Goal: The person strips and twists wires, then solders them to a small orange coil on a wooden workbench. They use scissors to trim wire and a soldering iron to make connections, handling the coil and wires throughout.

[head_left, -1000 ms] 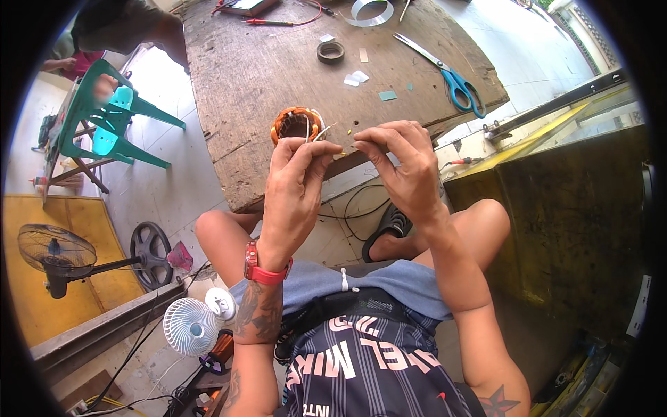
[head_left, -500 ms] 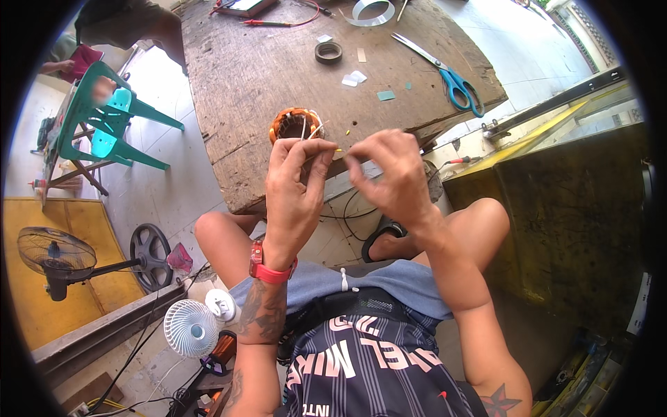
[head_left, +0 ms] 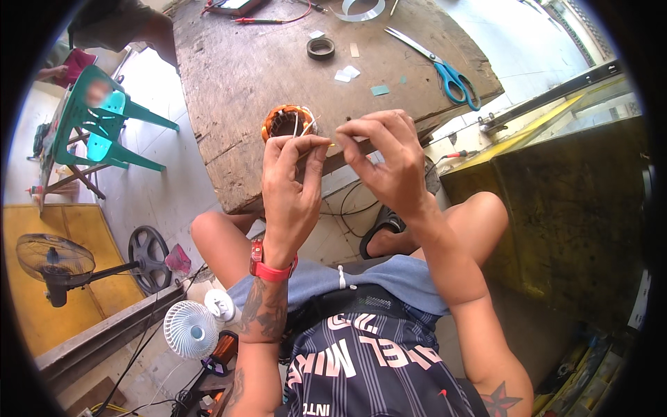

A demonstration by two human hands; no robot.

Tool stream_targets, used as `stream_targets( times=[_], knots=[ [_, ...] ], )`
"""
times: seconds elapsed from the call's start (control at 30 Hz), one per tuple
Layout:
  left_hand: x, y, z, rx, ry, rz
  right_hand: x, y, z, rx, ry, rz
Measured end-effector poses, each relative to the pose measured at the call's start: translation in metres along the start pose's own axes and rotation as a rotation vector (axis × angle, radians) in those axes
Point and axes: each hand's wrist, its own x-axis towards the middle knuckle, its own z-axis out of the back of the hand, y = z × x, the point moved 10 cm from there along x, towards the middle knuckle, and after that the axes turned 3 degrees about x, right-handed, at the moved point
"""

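My left hand [head_left: 293,174] is closed, with thumb and forefinger pinching a thin wire whose yellow tip [head_left: 333,144] pokes out to the right. Close by that tip, my right hand [head_left: 385,156] has its thumb and forefinger drawn together. Whatever lies between those right fingertips is too small to make out. Just beyond my left fingers, at the near edge of the wooden table, sits a ring-shaped motor winding [head_left: 268,125] of orange copper. White wires [head_left: 297,124] rise from the winding and run toward my left hand, which hides their lower part.
On the wooden table [head_left: 243,76] lie a tape roll [head_left: 320,48], blue-handled scissors [head_left: 451,82], small white and green scraps [head_left: 379,90], a clear strip coil and red test leads [head_left: 253,21]. A green chair [head_left: 104,125], fans [head_left: 191,329] and another person's leg are at left.
My right hand has come slightly left, its fingertips closer together near the yellow tip. A small yellow bit on the table no longer shows. The whole view has shifted a little.
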Motion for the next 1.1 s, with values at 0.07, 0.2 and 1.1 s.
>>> stream_targets(
  times=[0.07,0.2,1.1],
  knots=[
    [0.002,-0.003,0.0,0.041,0.001,-0.042,0.002,-0.013,-0.002,-0.055,0.018,-0.105],
    [-0.001,0.0,0.001,-0.023,-0.008,-0.003,-0.003,0.015,-0.001,0.044,0.024,0.12],
    [0.0,0.0,0.001,-0.005,-0.002,0.003,-0.007,-0.007,-0.002,0.039,0.007,-0.057]
  ],
)
